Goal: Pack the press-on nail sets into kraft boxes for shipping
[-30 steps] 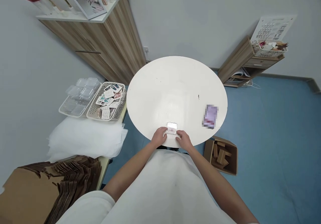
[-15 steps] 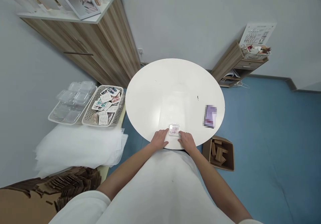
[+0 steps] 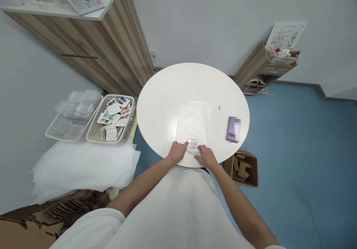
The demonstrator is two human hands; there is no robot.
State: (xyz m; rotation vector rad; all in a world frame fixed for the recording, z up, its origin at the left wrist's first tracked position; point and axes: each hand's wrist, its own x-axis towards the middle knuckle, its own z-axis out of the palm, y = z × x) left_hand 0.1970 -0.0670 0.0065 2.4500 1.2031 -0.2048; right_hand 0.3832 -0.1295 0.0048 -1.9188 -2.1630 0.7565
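- A small clear plastic case (image 3: pixel 193 145) with pinkish contents lies on the white oval worktop (image 3: pixel 192 85), near the edge closest to the person and between the two hands; whether its lid is up is too small to tell.
- The left hand (image 3: pixel 177 152) is at the case's left side, its index finger stretched to the edge, the other fingers bent; whether they grip anything I cannot tell.
- The right hand (image 3: pixel 208 157) is at the case's right side, index finger at the edge, thumb and index finger apart.
- Farther right on the worktop lies a purple, pixelated item (image 3: pixel 233 129).
- Below the worktop's right edge, a cardboard box (image 3: pixel 254 169) holding small brown boxes (image 3: pixel 241 169) stands on the blue floor (image 3: pixel 292 137).
- Left of the worktop, a perforated basket (image 3: pixel 131 119) holds printed cards (image 3: pixel 113 109), and a tray beside it holds clear plastic containers (image 3: pixel 69 128).
- Nearer the person are white sheets (image 3: pixel 83 167), then stacked brown cardboard (image 3: pixel 69 208).
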